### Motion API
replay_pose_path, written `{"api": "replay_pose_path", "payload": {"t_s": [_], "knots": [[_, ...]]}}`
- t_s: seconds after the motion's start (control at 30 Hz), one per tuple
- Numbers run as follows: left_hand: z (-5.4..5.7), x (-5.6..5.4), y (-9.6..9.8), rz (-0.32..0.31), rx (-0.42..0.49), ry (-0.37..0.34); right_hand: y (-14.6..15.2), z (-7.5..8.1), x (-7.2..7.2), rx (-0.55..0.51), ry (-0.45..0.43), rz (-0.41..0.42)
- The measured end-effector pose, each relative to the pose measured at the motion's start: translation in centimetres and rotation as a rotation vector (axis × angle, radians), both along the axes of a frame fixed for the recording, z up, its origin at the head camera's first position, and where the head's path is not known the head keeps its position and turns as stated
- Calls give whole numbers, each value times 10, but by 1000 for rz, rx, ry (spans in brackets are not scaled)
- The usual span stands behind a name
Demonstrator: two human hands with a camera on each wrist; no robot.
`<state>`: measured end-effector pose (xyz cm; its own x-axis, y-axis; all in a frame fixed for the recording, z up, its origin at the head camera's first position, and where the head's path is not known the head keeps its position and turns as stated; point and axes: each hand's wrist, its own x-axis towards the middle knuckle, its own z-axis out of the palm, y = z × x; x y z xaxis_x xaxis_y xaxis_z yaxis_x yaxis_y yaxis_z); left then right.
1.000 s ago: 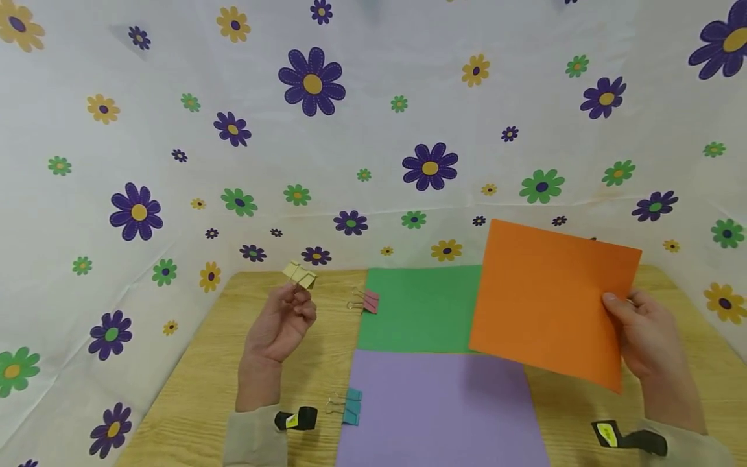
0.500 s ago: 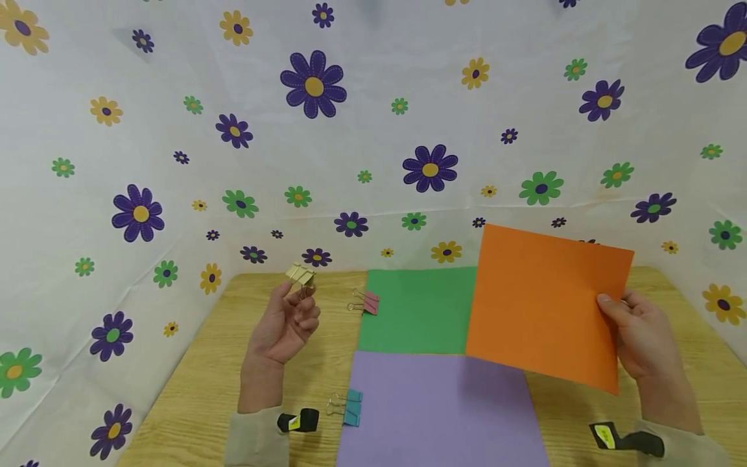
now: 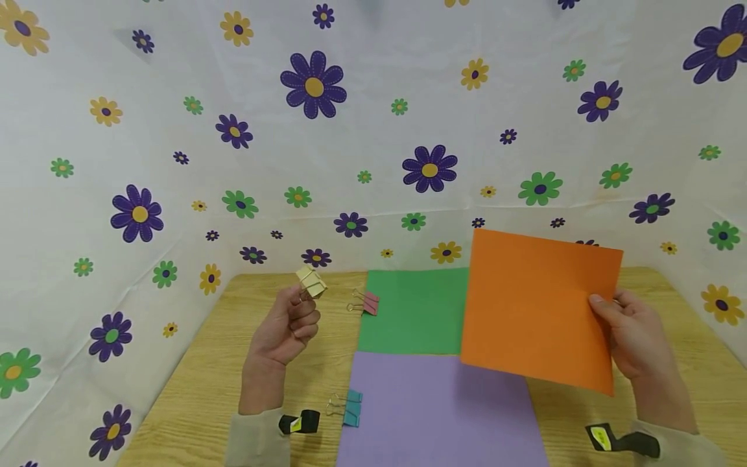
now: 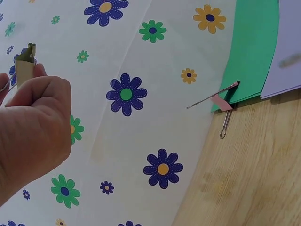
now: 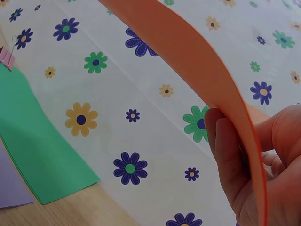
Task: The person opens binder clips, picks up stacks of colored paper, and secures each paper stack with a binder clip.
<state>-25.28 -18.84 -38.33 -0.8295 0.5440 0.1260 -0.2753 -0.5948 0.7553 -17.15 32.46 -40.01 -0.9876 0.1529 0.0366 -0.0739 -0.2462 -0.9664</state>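
Observation:
My left hand (image 3: 283, 334), raised above the left of the table, pinches a pale yellow binder clip (image 3: 312, 283) by its wire handles. In the left wrist view the clip (image 4: 24, 68) pokes up past the curled fingers. My right hand (image 3: 636, 337) grips the right edge of an orange paper sheet (image 3: 539, 308), thumb in front and fingers behind. The sheet is held up and tilted, covering part of the green paper (image 3: 414, 318). Seen from the right wrist, the orange paper (image 5: 202, 52) bends in a curve between thumb and fingers.
A pink binder clip (image 3: 370, 303) is on the left edge of the green paper. Nearer lies purple paper (image 3: 432, 415) with a teal binder clip (image 3: 353, 408) on its left edge. Flower-printed cloth (image 3: 373, 130) stands around the wooden table (image 3: 204, 389).
My right hand has brought the orange sheet a little to the left and down. The yellow clip has turned in my left hand and shifted slightly right.

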Motion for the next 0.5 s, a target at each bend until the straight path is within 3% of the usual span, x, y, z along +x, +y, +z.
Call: {"api": "replay_pose_path", "payload": {"t_s": [0.27,0.5], "knots": [[1,1,4,25,8,-21,-5,4,0,13,21,44],[2,3,9,65,-50,-10,-9,7,0,35,1,50]]}}
